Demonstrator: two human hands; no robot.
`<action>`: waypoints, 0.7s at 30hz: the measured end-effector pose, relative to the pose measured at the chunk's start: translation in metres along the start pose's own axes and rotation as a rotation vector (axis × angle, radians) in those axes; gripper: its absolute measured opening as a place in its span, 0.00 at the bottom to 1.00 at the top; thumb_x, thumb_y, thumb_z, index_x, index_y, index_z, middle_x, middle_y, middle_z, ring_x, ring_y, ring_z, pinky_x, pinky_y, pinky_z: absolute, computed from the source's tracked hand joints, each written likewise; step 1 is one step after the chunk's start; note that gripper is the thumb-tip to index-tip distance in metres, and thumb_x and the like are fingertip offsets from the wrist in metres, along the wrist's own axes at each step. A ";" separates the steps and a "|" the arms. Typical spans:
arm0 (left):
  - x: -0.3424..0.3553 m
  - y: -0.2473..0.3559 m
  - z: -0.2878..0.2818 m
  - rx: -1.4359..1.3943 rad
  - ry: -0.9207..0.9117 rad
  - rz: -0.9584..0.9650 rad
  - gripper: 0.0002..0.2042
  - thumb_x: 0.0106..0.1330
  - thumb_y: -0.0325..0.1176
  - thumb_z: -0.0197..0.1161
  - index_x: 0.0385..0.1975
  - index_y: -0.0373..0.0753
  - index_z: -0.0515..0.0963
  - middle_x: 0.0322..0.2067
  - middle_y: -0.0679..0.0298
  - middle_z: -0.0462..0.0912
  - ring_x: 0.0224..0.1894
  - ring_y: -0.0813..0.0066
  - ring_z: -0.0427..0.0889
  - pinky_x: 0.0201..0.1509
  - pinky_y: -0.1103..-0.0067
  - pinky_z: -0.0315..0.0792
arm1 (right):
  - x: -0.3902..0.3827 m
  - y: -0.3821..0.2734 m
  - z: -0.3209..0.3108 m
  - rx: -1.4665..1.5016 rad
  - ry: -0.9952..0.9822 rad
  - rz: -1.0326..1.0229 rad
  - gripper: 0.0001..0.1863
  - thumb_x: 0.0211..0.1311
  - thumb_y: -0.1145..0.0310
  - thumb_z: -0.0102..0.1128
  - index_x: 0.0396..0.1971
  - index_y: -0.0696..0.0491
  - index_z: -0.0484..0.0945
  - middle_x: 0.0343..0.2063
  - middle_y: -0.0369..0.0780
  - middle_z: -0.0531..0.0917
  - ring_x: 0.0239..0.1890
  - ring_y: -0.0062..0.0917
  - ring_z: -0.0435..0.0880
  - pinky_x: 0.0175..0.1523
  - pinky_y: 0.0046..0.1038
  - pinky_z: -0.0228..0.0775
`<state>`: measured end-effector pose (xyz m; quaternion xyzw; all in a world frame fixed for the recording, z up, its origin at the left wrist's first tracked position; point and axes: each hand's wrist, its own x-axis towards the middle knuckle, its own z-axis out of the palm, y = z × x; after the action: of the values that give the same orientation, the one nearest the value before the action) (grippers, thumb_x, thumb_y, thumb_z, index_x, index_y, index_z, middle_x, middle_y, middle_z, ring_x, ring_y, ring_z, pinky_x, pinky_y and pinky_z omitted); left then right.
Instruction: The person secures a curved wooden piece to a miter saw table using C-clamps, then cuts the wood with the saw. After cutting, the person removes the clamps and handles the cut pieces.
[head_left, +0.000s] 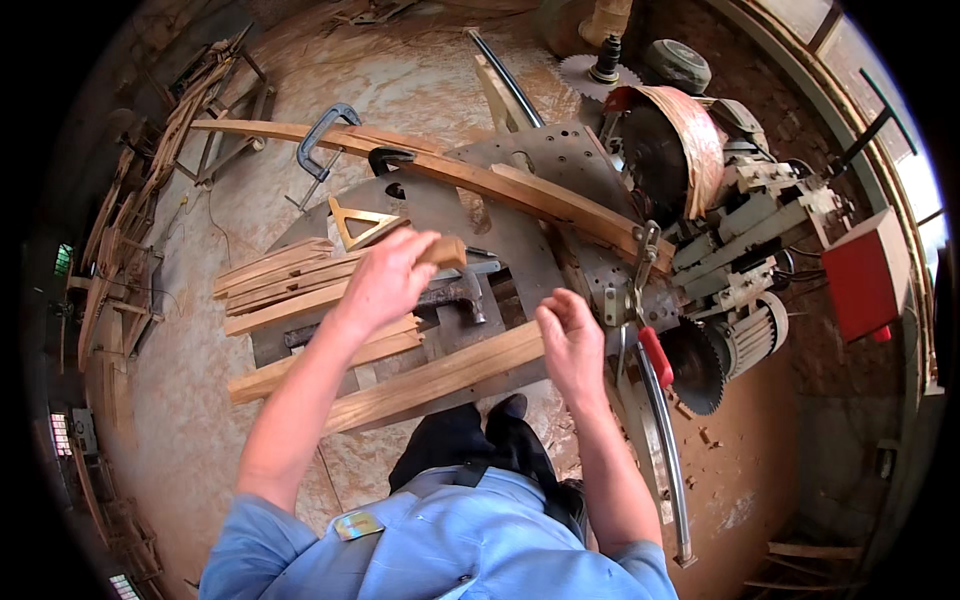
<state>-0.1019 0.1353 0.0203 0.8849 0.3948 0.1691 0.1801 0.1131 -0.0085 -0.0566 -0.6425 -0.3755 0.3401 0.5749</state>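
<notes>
My left hand is over the middle of the metal machine table. Its fingers and thumb are closed about a small brown wooden block. Just beyond it lies a yellow triangular square, and close below the block is a hammer. At the table's near edge, my right hand has its fingers curled in toward the thumb, beside the right end of a long wooden board. Whether the fingers touch the board or pinch something small is hidden.
Several wooden strips lie left on the table. A long curved beam crosses its far side near a C-clamp. To the right are circular saw blades, a motor, a red-handled toggle clamp and a curved metal rail.
</notes>
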 end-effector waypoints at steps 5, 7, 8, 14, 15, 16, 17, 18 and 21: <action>0.086 -0.060 0.011 0.117 -0.009 -0.002 0.19 0.62 0.30 0.57 0.53 0.37 0.74 0.47 0.49 0.78 0.48 0.47 0.78 0.52 0.63 0.74 | 0.060 0.023 -0.007 -0.555 0.053 -0.203 0.22 0.59 0.65 0.66 0.50 0.60 0.75 0.48 0.48 0.79 0.53 0.42 0.76 0.57 0.36 0.70; 0.119 -0.073 0.015 0.169 -0.056 -0.041 0.19 0.61 0.31 0.58 0.53 0.37 0.75 0.50 0.53 0.78 0.52 0.52 0.77 0.55 0.65 0.73 | 0.082 0.021 -0.004 -0.676 0.067 -0.259 0.24 0.58 0.65 0.67 0.51 0.61 0.74 0.50 0.49 0.78 0.56 0.42 0.74 0.60 0.37 0.67; 0.135 -0.082 0.019 0.188 -0.060 -0.030 0.19 0.61 0.31 0.58 0.53 0.38 0.75 0.49 0.53 0.78 0.52 0.52 0.77 0.55 0.65 0.73 | 0.094 0.021 -0.002 -0.706 0.077 -0.273 0.24 0.57 0.64 0.67 0.51 0.62 0.74 0.51 0.49 0.77 0.57 0.43 0.73 0.61 0.38 0.66; 0.211 -0.122 0.055 0.241 -0.131 0.035 0.18 0.60 0.29 0.58 0.52 0.41 0.76 0.50 0.57 0.79 0.53 0.55 0.77 0.55 0.65 0.73 | 0.172 0.045 0.010 -0.924 0.133 -0.247 0.30 0.55 0.57 0.69 0.52 0.61 0.74 0.55 0.49 0.76 0.61 0.45 0.70 0.68 0.45 0.57; 0.221 -0.128 0.061 0.240 -0.149 0.055 0.18 0.60 0.28 0.58 0.52 0.41 0.76 0.50 0.58 0.79 0.53 0.55 0.77 0.56 0.66 0.73 | 0.183 0.053 0.011 -0.976 0.151 -0.268 0.30 0.56 0.56 0.68 0.52 0.61 0.74 0.55 0.49 0.76 0.61 0.45 0.69 0.68 0.45 0.56; 0.228 -0.133 0.067 0.228 -0.174 0.063 0.18 0.60 0.28 0.58 0.52 0.41 0.76 0.50 0.58 0.79 0.53 0.56 0.77 0.56 0.66 0.73 | 0.192 0.061 0.011 -1.028 0.169 -0.290 0.30 0.56 0.55 0.67 0.52 0.61 0.74 0.55 0.49 0.76 0.62 0.44 0.69 0.69 0.44 0.55; 0.234 -0.139 0.073 0.216 -0.197 0.070 0.18 0.60 0.28 0.58 0.52 0.41 0.76 0.50 0.57 0.79 0.53 0.56 0.77 0.56 0.66 0.73 | 0.199 0.067 0.011 -1.016 0.170 -0.268 0.29 0.59 0.53 0.64 0.53 0.60 0.74 0.56 0.49 0.76 0.63 0.44 0.68 0.71 0.44 0.53; 0.239 -0.145 0.077 0.207 -0.222 0.073 0.18 0.60 0.28 0.58 0.52 0.41 0.77 0.50 0.57 0.79 0.53 0.56 0.77 0.56 0.67 0.73 | 0.206 0.073 0.012 -1.013 0.161 -0.247 0.29 0.60 0.52 0.63 0.52 0.60 0.74 0.56 0.49 0.76 0.63 0.44 0.68 0.71 0.44 0.53; 0.249 -0.158 0.090 0.249 -0.355 0.096 0.18 0.60 0.29 0.58 0.52 0.39 0.77 0.50 0.56 0.79 0.53 0.56 0.77 0.57 0.67 0.72 | 0.219 0.086 0.013 -1.027 0.147 -0.198 0.27 0.62 0.51 0.59 0.51 0.58 0.76 0.52 0.47 0.78 0.59 0.42 0.71 0.69 0.44 0.55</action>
<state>-0.0059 0.4069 -0.0912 0.9340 0.3322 -0.0309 0.1281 0.2161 0.1847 -0.1447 -0.8250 -0.5114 0.0104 0.2402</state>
